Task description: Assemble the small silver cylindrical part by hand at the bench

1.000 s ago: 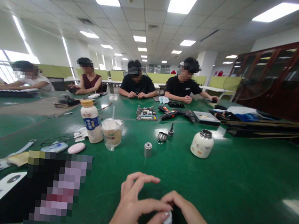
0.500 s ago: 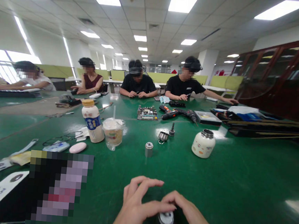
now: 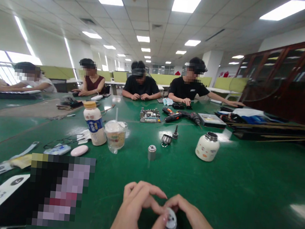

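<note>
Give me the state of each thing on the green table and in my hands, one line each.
Small metal cylinder: held at your left hand and right hand fingertips, pale end showing
Gray cylinder: standing upright, untouched
Cream jar: upright, uncapped
Bottle: upright, orange cap on
Plastic cup: upright, straw in
Circuit board: lying flat
Pink oval object: lying down; open or shut unclear

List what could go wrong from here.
The small silver part, held by the left hand and right hand, might slip. The upright metal cylinder beyond them could be tipped and roll. The drink cup, if knocked, might spill toward the circuit board.
</note>
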Available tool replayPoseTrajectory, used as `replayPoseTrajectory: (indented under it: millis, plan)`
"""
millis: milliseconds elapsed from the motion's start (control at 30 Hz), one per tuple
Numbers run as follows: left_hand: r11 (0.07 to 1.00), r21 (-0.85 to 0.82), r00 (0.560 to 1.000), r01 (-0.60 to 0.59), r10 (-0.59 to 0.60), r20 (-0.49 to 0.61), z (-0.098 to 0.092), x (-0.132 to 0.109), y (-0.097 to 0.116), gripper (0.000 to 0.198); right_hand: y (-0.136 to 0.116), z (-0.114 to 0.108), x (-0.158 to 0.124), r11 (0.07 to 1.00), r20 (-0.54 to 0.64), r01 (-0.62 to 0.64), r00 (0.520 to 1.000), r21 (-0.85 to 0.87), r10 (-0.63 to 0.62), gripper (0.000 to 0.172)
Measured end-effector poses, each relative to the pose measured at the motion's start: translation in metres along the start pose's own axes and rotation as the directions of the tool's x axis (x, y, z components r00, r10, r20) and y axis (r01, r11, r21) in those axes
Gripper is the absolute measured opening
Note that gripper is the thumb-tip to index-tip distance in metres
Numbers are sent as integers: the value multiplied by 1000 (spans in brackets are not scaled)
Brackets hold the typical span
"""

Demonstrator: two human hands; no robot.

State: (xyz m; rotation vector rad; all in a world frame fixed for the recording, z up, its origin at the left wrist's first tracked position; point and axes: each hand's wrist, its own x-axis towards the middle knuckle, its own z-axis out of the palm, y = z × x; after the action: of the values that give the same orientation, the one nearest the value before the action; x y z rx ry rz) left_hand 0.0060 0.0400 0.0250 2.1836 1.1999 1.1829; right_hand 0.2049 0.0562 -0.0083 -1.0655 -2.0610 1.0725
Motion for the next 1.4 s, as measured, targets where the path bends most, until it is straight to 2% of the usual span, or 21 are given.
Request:
replayPoseTrajectory:
  millis: [100, 233, 300, 400, 467, 633, 733, 867, 933, 1067, 1133, 1233, 1300, 1333, 1400]
  plan:
    - [1000, -19, 998, 2, -3, -66, -1, 1, 1, 32, 1, 1, -1, 1000, 0, -8, 1000, -8, 8, 32]
    - [993, -81, 997, -82, 83, 6, 3, 0, 0, 51, 3, 2, -1, 1000, -34, 2, 999, -29, -3, 30]
    - [994, -73, 996, -84, 86, 17, 4, 0, -1, 50, 2, 1, 0, 1000, -26, 4, 1000, -15, -4, 28]
    - [999, -26, 998, -41, 40, -42, 2, 0, 0, 41, 0, 0, 1, 1000, -7, -3, 1000, 0, 3, 31]
    - [999, -23, 997, -43, 42, -68, 1, 0, -1, 42, 0, 1, 1, 1000, -12, -2, 1000, -2, 2, 33]
    - [984, -73, 986, -160, 163, 33, 5, -2, -5, 68, -1, 3, -1, 1000, -46, 12, 999, -6, -12, 27]
    - [987, -67, 989, -144, 147, 35, 6, -2, -5, 62, -5, 3, -2, 1000, -27, -19, 999, -1, 19, 26]
    - [996, -26, 996, -81, 80, -32, 1, -1, -3, 49, -7, 1, -1, 999, -3, -32, 999, 2, 32, 31]
    - [995, -25, 995, -101, 100, -22, 1, 0, -2, 55, -7, 0, -2, 1000, -8, -30, 1000, -2, 30, 32]
    - [988, -46, 986, -148, 151, 67, 4, 1, 0, 70, -8, 2, -2, 1000, -27, -27, 999, -7, 27, 28]
    - [991, -52, 991, -120, 122, 50, 4, 4, -1, 64, -7, 2, -2, 1000, -15, -28, 999, 5, 28, 30]
    - [999, -7, 994, -50, 49, -96, 1, 13, -12, 39, -4, 1, 0, 999, 15, -37, 999, 7, 36, 31]
    - [997, 64, 984, 38, -26, -178, -4, 21, -29, 32, 0, 0, 1, 999, 31, -42, 999, -1, 42, 30]
    - [991, 94, 980, 96, -78, -184, -6, 25, -39, 36, 1, -1, 2, 999, 38, -45, 998, -3, 45, 31]
    - [967, 128, 974, 218, -207, -95, -10, 31, -59, 41, 3, -2, 3, 999, 48, -47, 998, -6, 48, 32]
